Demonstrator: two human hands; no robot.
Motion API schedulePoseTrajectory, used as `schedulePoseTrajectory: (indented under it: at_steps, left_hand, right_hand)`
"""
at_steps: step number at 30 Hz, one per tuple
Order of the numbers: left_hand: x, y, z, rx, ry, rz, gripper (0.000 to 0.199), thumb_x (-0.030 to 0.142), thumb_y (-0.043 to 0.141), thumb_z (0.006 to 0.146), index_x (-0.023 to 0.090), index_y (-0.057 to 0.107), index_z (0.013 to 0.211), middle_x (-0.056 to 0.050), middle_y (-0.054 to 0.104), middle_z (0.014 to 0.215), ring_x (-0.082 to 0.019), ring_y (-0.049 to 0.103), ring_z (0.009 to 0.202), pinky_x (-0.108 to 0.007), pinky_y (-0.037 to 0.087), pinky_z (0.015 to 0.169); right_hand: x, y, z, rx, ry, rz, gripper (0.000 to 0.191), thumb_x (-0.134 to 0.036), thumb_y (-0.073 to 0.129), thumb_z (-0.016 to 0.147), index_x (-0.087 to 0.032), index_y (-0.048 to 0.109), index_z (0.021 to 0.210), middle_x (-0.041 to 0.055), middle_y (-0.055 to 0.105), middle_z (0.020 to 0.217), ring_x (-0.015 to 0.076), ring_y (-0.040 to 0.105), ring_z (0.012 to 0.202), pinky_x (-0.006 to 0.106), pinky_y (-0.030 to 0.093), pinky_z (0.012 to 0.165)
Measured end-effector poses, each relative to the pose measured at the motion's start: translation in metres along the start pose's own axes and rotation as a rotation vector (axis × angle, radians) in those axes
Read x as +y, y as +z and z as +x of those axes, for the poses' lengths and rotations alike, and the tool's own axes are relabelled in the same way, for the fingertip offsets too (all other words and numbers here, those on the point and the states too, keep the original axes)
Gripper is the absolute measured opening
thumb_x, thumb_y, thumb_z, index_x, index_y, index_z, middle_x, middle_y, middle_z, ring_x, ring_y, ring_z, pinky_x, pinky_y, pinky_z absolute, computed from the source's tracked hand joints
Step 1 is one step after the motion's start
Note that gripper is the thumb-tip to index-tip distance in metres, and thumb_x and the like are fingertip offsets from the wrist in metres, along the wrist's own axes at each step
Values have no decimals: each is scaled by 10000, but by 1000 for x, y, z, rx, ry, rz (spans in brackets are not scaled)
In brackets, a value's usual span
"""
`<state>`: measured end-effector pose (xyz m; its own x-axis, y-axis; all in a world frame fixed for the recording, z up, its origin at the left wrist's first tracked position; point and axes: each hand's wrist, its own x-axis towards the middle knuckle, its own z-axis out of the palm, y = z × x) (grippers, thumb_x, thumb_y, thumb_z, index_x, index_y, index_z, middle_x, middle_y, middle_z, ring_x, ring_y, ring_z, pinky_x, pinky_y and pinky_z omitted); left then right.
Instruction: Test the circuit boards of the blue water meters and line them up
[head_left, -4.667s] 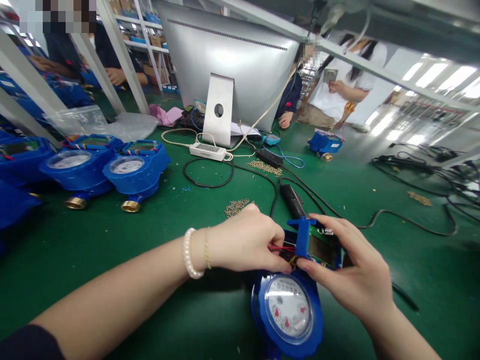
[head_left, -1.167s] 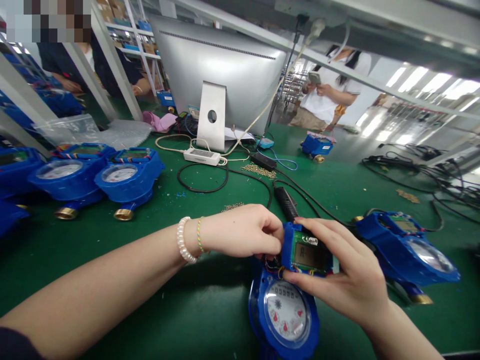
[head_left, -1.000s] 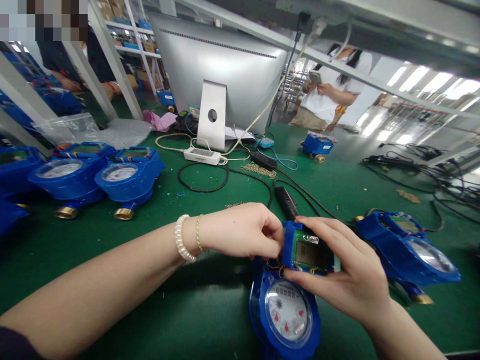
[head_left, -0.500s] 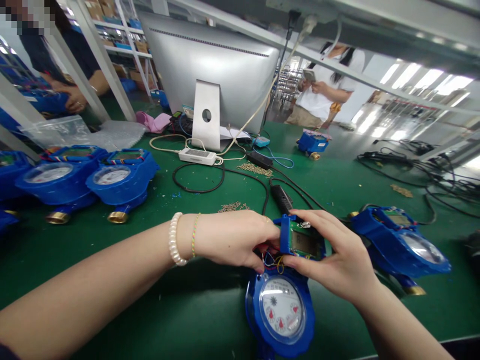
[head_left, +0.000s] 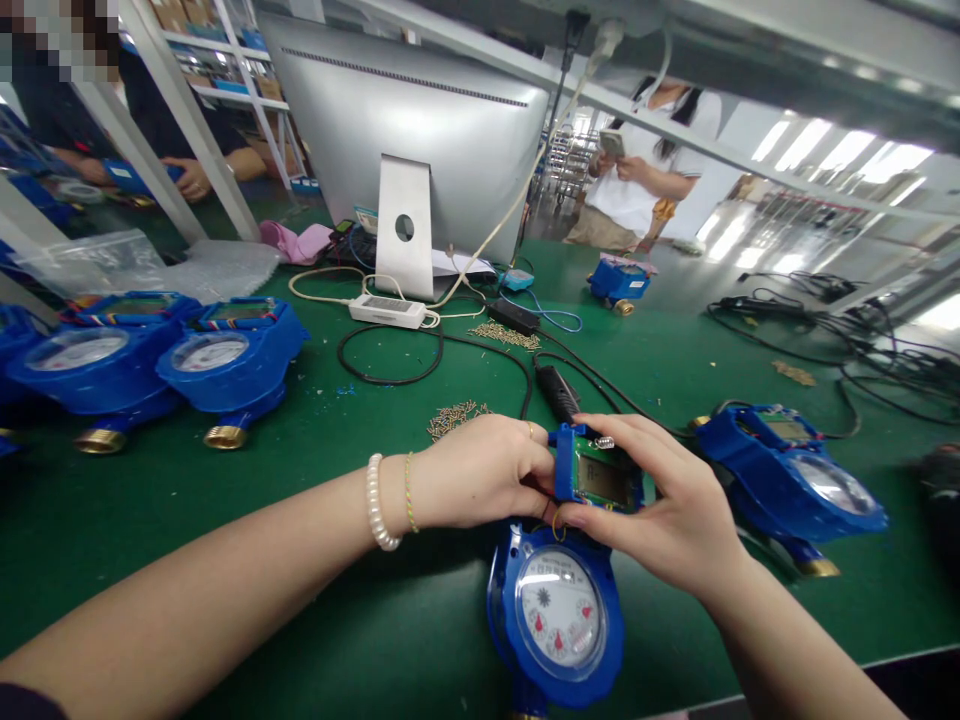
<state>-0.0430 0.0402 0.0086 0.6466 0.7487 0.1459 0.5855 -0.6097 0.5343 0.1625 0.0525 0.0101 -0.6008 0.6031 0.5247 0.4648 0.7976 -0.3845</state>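
Note:
A blue water meter (head_left: 559, 610) with a round dial faces up on the green table in front of me. Above its dial, my right hand (head_left: 667, 490) grips a blue display module (head_left: 604, 482) with a green circuit board, a small screen and a spring. My left hand (head_left: 487, 470) is closed at the module's left side, its fingertips bent in between module and meter; what they pinch there is hidden. A thin yellow wire (head_left: 557, 522) loops between module and meter.
Several blue meters (head_left: 225, 355) stand at the left, another (head_left: 795, 480) at the right. Behind are a monitor (head_left: 405, 130), a black-handled tool (head_left: 556, 392), cables and piles of screws (head_left: 456, 418). One person (head_left: 634, 170) holds a phone; another's hands (head_left: 191, 178) hold a blue part.
My left fingers have moved in closer under the module, and the coloured wires there are now mostly covered. The screen shows darker marks. The view has shifted slightly.

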Motion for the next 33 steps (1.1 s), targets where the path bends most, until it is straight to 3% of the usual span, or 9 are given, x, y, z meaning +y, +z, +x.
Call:
schedulePoseTrajectory:
  at_steps: [6,10,17,23,25,29,33]
  left_hand:
    - [10,25,-9,225,-251,95,46,217,623,791,179,645,775,10,633,633,-151,571,570,-237,342,508]
    - [14,33,-10,285,-290,161,33,199,593,780,187,607,807,-4,661,659,-192,603,582,-269,354,520]
    - [14,29,-7,222,-169,155,194,293,600,808,194,635,645,-12,671,650,-203,643,623,-299,438,570]
    - [14,9,-13,27,-81,6,148,205,565,774,194,705,821,-40,720,792,-228,678,735,-327,512,678]
    - [15,6,-14,17,-75,-22,154,292,611,749,195,709,817,-43,717,759,-243,678,717,-337,515,669]
    - [14,7,-12,24,-97,-12,355,537,632,770,196,731,782,-52,714,735,-252,682,714,-321,487,604]
    - [12,16,-10,69,-101,85,303,485,611,831,214,745,822,-38,704,749,-245,675,717,-321,452,568]
  right_hand:
    - [-2,2,-5,54,-15,-47,548,-429,759,722,-121,583,1140,92,648,1041,170,620,953,232,503,844]
    - [-3,4,-12,74,-63,-72,566,-449,731,752,-122,553,1177,104,637,1086,176,606,1001,229,497,885]
    - [5,4,-25,61,-54,-45,616,-397,749,748,-144,515,1258,107,616,1143,210,591,1022,277,491,892]
    - [10,4,-31,38,40,37,609,-335,735,770,-195,489,1310,92,575,1209,237,558,1071,316,461,927]
    - [11,5,-31,39,48,51,614,-328,736,768,-197,489,1314,89,573,1211,241,553,1077,319,459,926]
    - [10,5,-31,46,51,51,604,-309,735,768,-193,494,1310,82,574,1204,230,554,1066,302,451,929]
    - [8,4,-32,48,33,32,578,-314,717,789,-199,491,1308,69,575,1186,211,557,1047,277,459,915]
